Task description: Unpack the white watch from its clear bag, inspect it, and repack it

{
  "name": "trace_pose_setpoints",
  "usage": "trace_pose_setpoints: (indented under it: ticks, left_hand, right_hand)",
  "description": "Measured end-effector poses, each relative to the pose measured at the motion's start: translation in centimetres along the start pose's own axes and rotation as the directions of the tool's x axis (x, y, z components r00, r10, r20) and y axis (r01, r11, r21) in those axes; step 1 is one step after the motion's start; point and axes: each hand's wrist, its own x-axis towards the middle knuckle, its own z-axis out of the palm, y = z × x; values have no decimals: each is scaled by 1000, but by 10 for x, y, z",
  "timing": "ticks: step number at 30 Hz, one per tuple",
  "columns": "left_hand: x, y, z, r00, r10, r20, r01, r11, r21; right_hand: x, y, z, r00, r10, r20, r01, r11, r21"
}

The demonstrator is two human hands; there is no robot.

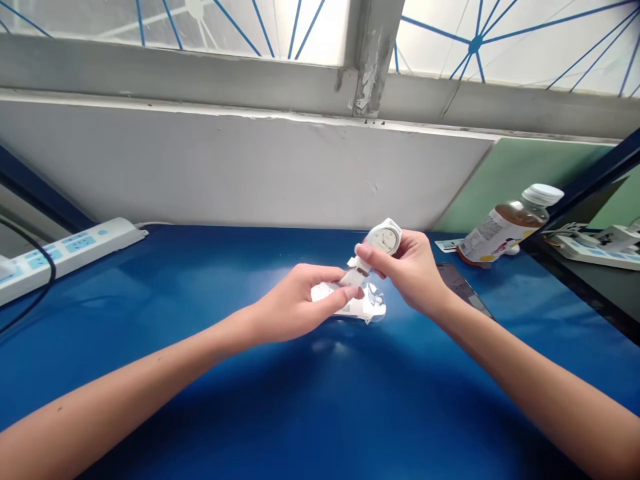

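Observation:
A white wristwatch (384, 238) with a round pale dial is held up between my two hands, above the blue table (250, 413). My right hand (413, 270) is closed on it, with the thumb just below the dial. The fingers of my left hand (300, 303) pinch the lower end of its white strap. Beneath the hands lies a clear plastic wrapper (375, 300) with white parts, partly covered by my left hand. What the white parts are I cannot make out.
A drink bottle (505, 227) with a white cap stands at the back right, a dark phone-like slab (463, 288) in front of it. Power strips lie at the left (75, 250) and far right (600, 250). A black cable (47, 287) curves over the left one. Behind rises a wall (250, 167).

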Motion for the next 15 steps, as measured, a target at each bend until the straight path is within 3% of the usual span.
trace_pose_setpoints:
  ticks: [3, 6, 10, 15]
  left_hand:
    - [0, 5, 2, 993, -105, 62, 120, 926, -359]
    - [2, 3, 7, 975, -179, 132, 222, 746, -628]
    - [5, 1, 9, 955, -250, 161, 279, 564, -778]
    - [8, 1, 12, 950, -256, 180, 287, 481, -828]
  right_hand:
    - [3, -8, 16, 999, 2, 50, -7, 994, 106]
    - [7, -7, 22, 992, 14, 129, -37, 984, 175]
    - [14, 1, 20, 944, 145, 298, -253, 896, 365]
    - [18, 8, 16, 859, 299, 415, -484, 739, 469]
